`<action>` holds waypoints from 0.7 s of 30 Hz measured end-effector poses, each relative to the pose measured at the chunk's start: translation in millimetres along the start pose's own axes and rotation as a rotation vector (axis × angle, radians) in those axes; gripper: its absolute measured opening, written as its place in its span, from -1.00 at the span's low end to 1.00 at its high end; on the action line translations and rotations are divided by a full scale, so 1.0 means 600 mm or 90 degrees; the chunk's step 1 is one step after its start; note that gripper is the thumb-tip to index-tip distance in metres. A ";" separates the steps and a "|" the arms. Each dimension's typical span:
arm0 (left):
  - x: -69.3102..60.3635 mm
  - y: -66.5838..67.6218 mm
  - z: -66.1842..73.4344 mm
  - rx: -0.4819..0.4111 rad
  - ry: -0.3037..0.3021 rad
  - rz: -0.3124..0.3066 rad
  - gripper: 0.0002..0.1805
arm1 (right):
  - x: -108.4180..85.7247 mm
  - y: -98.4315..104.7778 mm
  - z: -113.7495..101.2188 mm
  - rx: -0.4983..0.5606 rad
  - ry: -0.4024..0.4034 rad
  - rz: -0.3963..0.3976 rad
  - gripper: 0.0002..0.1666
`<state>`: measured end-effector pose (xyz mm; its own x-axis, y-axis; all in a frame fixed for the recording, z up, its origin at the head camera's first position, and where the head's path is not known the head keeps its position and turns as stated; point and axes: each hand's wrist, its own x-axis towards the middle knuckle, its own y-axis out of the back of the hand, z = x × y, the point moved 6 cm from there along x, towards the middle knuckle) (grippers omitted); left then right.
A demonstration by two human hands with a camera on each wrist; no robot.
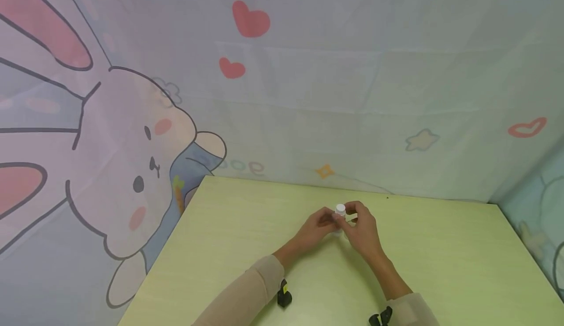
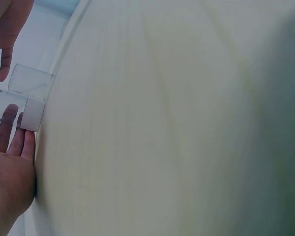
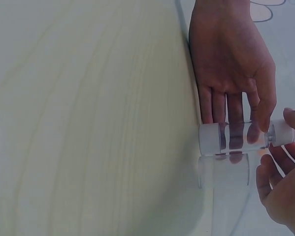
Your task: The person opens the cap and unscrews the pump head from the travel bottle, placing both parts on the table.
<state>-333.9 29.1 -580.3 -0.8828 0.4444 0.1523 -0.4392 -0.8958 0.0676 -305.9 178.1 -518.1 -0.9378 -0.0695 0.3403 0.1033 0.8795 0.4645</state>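
Note:
A small clear bottle [image 3: 258, 142] with a white cap [image 1: 340, 208] and a white lower end [image 3: 209, 139] stands upright on the table between both hands. My left hand [image 1: 314, 228] grips the bottle's body, its fingers behind and its thumb at the upper part, as the right wrist view shows. My right hand [image 1: 364, 232] holds the bottle near its top, thumb and fingers around the cap end. Right beside the bottle stands a clear, open-looking cylinder [image 2: 30, 82], like a small cup. The left wrist view shows my left hand [image 2: 12, 179] low by the white end.
The pale yellow-green wooden table [image 1: 440, 257] spreads around the hands. Behind it hangs a printed cloth [image 1: 308, 96] with a rabbit and hearts. Black wrist devices [image 1: 284, 294] sit by the sleeves, near the table surface.

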 end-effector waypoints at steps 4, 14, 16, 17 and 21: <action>0.001 0.000 0.000 -0.001 0.000 0.004 -0.78 | 0.000 -0.001 0.001 -0.002 -0.007 -0.002 -0.58; -0.001 0.000 0.002 0.001 0.002 0.002 -0.77 | -0.001 -0.002 -0.005 -0.012 0.027 -0.010 -0.60; -0.001 0.000 0.001 0.003 0.005 0.005 -0.77 | -0.002 -0.002 -0.005 -0.008 0.031 -0.012 -0.60; 0.000 0.000 0.001 0.003 0.006 0.006 -0.77 | -0.003 -0.002 -0.004 -0.006 0.031 -0.013 -0.60; 0.000 0.000 0.004 0.004 0.002 0.010 -0.77 | -0.003 -0.003 -0.003 -0.002 0.036 -0.016 -0.61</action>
<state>-333.5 28.9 -577.8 -0.8904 0.4298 0.1501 -0.4238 -0.9029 0.0716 -304.1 176.0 -518.2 -0.9196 -0.1180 0.3747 0.0816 0.8757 0.4760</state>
